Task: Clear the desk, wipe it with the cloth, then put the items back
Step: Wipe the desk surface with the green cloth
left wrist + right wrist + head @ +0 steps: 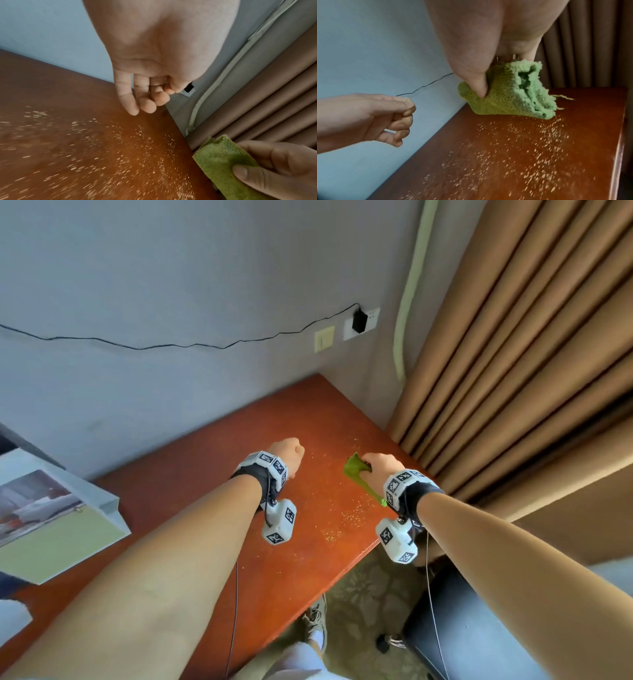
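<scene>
Crumbs lay scattered over the right end of the red-brown table, thickest between the two hands and toward the front edge. The right hand gripped a bunched green cloth, thumb pressed into its side and fingers curled over the top; in the right wrist view the cloth's lower edge touched the table just beyond the crumbs, near the curtain. A tail of cloth trailed back under the wrist. The left hand held nothing. Its fingers were loosely curled, thumb tip resting against the forefinger in the right wrist view, and the hand hung above the table close to the wall, apart from the cloth.

Both wrists carried white marker-tagged camera units. A paper bag with a printed picture lay on the left end of the table, well apart from the hands. A black cable ran along the wall to a plug in a socket, with a yellow switch plate just beside it. A shoe stood on the patterned floor below the front edge.
</scene>
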### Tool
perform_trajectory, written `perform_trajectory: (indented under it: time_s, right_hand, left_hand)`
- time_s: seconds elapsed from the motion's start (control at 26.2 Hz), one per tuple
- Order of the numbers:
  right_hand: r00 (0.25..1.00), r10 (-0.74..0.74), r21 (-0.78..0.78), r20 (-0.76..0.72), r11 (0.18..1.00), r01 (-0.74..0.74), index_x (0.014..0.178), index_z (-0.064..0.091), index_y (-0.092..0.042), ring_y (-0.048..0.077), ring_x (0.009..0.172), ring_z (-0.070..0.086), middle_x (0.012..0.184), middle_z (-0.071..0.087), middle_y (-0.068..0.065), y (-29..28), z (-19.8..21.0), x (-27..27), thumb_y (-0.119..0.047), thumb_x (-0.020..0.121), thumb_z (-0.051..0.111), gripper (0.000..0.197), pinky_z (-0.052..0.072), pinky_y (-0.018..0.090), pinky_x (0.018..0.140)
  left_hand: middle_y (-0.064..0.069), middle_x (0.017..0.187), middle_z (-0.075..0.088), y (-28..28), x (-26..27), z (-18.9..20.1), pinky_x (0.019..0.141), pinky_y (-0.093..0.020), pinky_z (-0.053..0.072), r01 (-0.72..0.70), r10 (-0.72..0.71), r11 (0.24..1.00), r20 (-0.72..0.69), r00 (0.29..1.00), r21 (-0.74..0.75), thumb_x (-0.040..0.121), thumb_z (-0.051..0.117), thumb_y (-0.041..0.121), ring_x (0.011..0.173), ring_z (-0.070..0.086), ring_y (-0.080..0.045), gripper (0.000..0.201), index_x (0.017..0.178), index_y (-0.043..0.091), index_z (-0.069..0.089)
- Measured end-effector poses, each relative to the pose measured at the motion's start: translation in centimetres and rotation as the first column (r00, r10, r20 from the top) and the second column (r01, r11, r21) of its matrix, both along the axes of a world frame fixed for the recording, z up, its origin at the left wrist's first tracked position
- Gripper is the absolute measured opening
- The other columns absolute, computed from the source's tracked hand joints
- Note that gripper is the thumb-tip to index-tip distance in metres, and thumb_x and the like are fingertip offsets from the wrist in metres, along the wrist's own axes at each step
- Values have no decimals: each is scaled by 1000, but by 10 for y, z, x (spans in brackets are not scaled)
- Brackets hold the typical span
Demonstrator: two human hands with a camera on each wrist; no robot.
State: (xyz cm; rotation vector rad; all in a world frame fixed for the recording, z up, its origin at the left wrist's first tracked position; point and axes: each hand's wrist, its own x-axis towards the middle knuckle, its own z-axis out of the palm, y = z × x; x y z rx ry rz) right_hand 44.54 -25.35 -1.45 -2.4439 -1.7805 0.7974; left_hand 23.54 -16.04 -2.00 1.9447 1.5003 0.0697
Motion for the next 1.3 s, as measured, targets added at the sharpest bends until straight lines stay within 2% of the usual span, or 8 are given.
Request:
perform_trajectory:
  time_s: [0.19,0.3,0.42,0.53,0.72,0.91,1.07,1.3]
  right_hand:
    - [997,12,-83,81,997,-5,102,59,-23,27,83,65,96,66,5,49,2,48,-43,91,47,26,53,33,72]
    - [997,-21,-67,73,997,26,95,59,-25,24,75,63,85,64,0,72,-7,65,-64,89,45,42,48,27,66]
    - [997,-4,-78,77,997,10,99,60,-24,23,76,63,89,65,1,88,-17,74,-61,91,43,41,48,26,66]
    - [994,29,-114,105,993,-17,110,60,-23,24,84,63,100,66,2,112,-33,83,-48,95,43,34,50,27,70]
    - [987,44,-134,155,991,-23,121,58,-28,26,94,65,107,66,1,154,-66,103,-57,95,44,42,54,32,77]
    - [984,73,-110,162,992,-56,128,56,-24,27,97,64,114,63,3,201,-100,128,-24,95,52,33,54,35,77]
    - [988,7,-34,156,999,-2,127,56,-20,31,104,62,119,61,7,228,-118,146,-20,94,53,33,53,38,80]
    - [985,37,47,166,998,-46,127,55,-18,31,113,51,121,54,7,255,-138,157,-13,92,52,35,50,41,82]
  left_hand:
    - [-13,83,65,62,43,-16,71,-39,54,22,-22,1000,-35,999,-6,100,30,19,68,60,-27,28,77,13,45]
    - [-10,88,68,90,55,-24,67,-35,50,63,-65,998,-115,991,-20,101,34,21,72,62,-26,28,89,7,55]
    - [-10,94,71,105,61,-29,71,-35,53,115,-122,992,-173,977,-49,99,41,20,85,69,-27,26,99,7,63]
    - [-7,95,72,122,68,-37,73,-33,54,156,-165,986,-207,964,-61,96,52,21,86,69,-27,18,99,11,66]
    - [-4,93,69,148,82,-56,74,-35,55,116,-136,987,-205,969,-107,90,61,23,81,67,-24,9,96,18,64]
    - [-3,116,61,173,97,-79,86,-39,54,161,-196,976,-265,944,-148,87,65,35,96,62,-22,36,117,18,55]
    - [-6,141,43,191,117,-97,100,-46,46,243,-281,959,-362,889,-147,86,67,39,125,46,-28,59,137,18,44]
    - [-6,159,13,210,145,-126,112,-59,27,322,-346,937,-486,803,-136,78,75,46,146,14,-34,93,152,24,23]
